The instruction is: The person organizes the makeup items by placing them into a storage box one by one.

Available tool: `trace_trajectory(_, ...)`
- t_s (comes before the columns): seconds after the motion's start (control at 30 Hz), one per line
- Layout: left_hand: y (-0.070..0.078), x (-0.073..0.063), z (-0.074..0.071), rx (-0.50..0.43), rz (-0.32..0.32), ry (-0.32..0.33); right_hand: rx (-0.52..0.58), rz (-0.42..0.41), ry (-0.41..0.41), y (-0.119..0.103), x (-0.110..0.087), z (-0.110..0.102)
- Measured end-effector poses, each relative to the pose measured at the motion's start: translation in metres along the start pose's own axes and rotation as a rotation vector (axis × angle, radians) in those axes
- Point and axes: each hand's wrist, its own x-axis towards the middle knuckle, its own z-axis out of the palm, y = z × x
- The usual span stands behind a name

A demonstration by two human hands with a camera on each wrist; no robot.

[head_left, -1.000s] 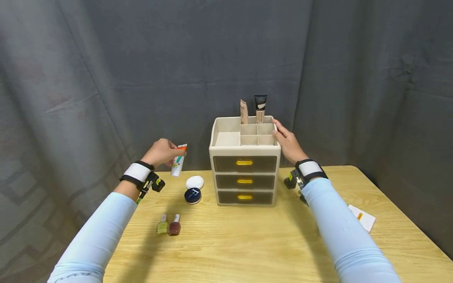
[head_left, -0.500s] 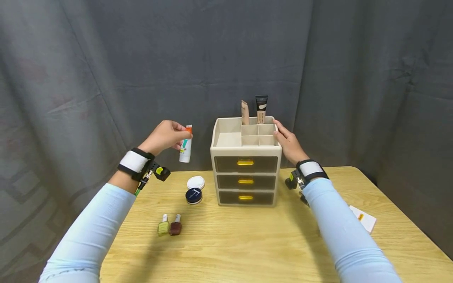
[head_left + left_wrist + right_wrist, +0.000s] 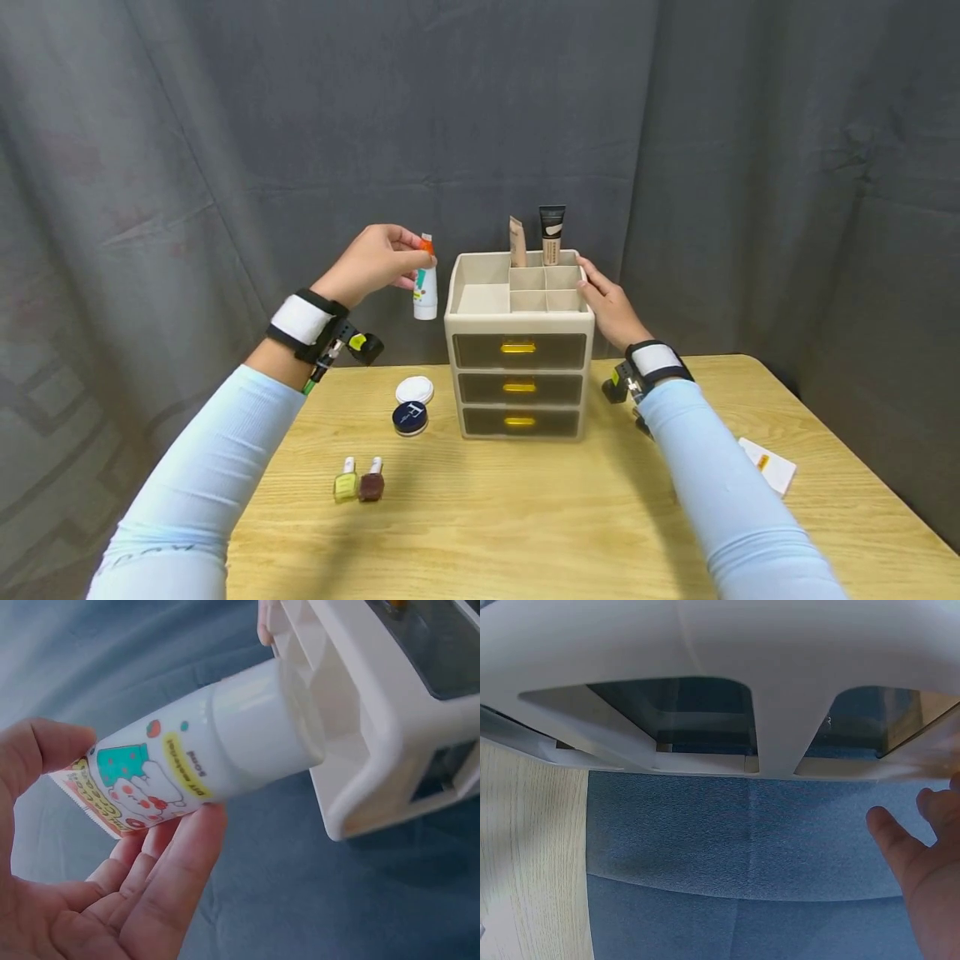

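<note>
My left hand pinches a small white squeeze tube near its orange crimped end, the white cap pointing down. It hangs in the air left of the cream drawer organizer. In the left wrist view the tube shows a cartoon print, with thumb and fingers on opposite sides. My right hand rests against the organizer's right upper edge, fingers extended along the rim. Two tubes stand in the rear compartments: a beige tube and a black-topped foundation tube. The right wrist view partly shows the right hand.
Left of the organizer lie a white round puff and a dark round compact. Nearer me are a yellow-green nail polish bottle and a dark red one. A white box lies at right on the wooden table.
My left hand has lifted the tube and carried it right, closer to the organizer. The tube has turned more upright. The right hand stays at the organizer's edge.
</note>
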Motion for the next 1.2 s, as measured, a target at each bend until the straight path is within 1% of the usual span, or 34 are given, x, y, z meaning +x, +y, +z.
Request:
trace_trajectory(0.23,0.017,0.013,0.009,-0.085,0.015,-0.01,0.005,-0.024,0.009,0.001,0.0,-0.001)
trace_trajectory(0.43,0.03,0.026,0.017,-0.147,0.046,-0.028,0.012,-0.034,0.013,0.002,0.0,0.0)
trace_trajectory(0.6,0.037,0.037,0.026,-0.146,0.072,-0.036,0.017,-0.014,0.013,0.002,0.003,0.0)
trace_trajectory(0.67,0.04,0.042,0.03,-0.148,0.078,-0.043,0.013,-0.021,0.017,0.012,0.008,0.001)
trace_trajectory(0.77,0.043,0.049,0.038,-0.151,0.083,-0.051,0.006,-0.023,0.02,0.013,0.008,0.002)
trace_trajectory(0.83,0.044,0.053,0.042,-0.149,0.088,-0.053,-0.005,-0.034,0.022,0.012,0.007,0.003)
trace_trajectory(0.9,0.046,0.058,0.047,-0.133,0.098,-0.047,-0.007,-0.028,0.021,0.0,0.002,0.005)
trace_trajectory(1.03,0.047,0.065,0.056,-0.104,0.126,-0.05,-0.006,-0.028,0.021,-0.001,0.0,0.007)
trace_trajectory(1.2,0.047,0.072,0.062,-0.11,0.121,-0.073,-0.003,-0.032,0.028,-0.001,0.001,0.008)
